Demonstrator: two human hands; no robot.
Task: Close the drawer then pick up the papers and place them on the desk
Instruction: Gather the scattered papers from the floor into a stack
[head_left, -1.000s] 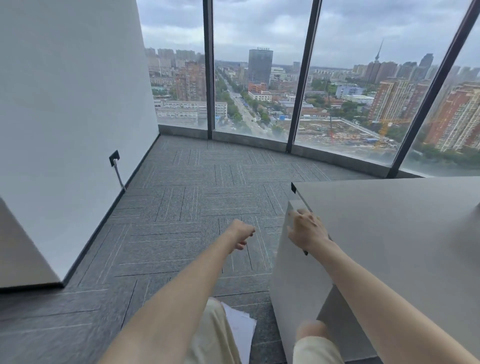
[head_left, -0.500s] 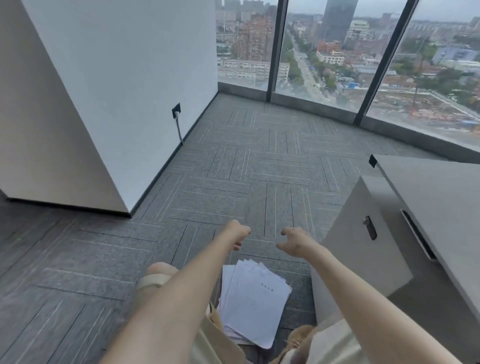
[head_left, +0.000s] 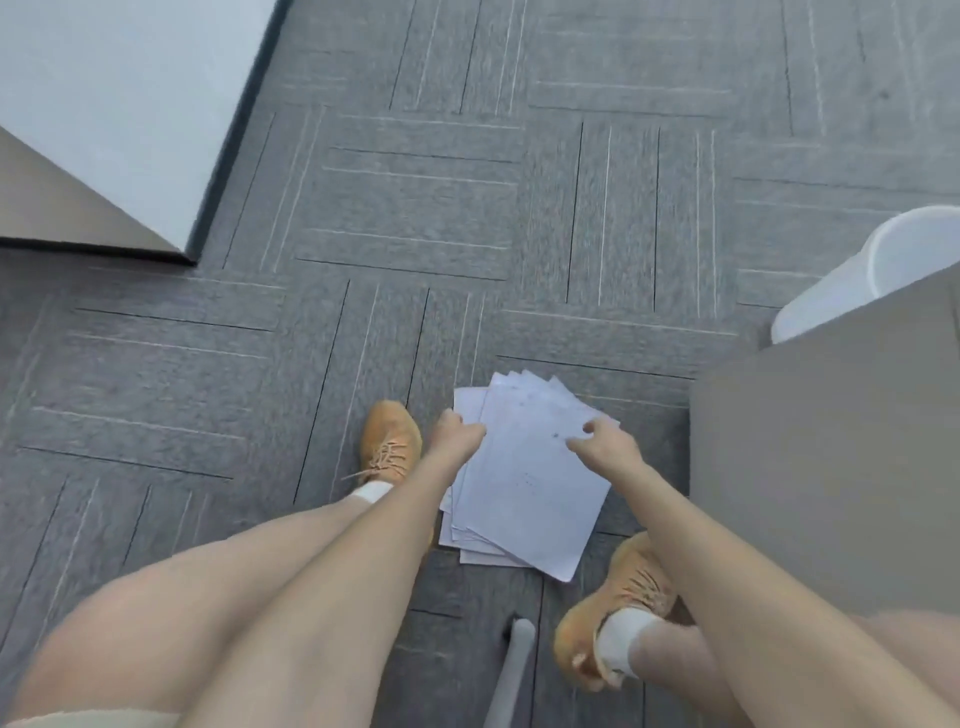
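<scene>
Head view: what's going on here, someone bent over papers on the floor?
Yes. A person is bending over a fanned stack of papers lying on the grey carpet between their orange shoes. The left hand reaches the stack's left edge and the right hand is over its upper right part; the motion blur hides whether either has a grip yet. The sheets lie on the floor, so nothing is lifted. A grey cabinet stands at the right, with a white bin behind it.

The single head view looks steeply down, close above the carpet (head_left: 415, 208)
</scene>
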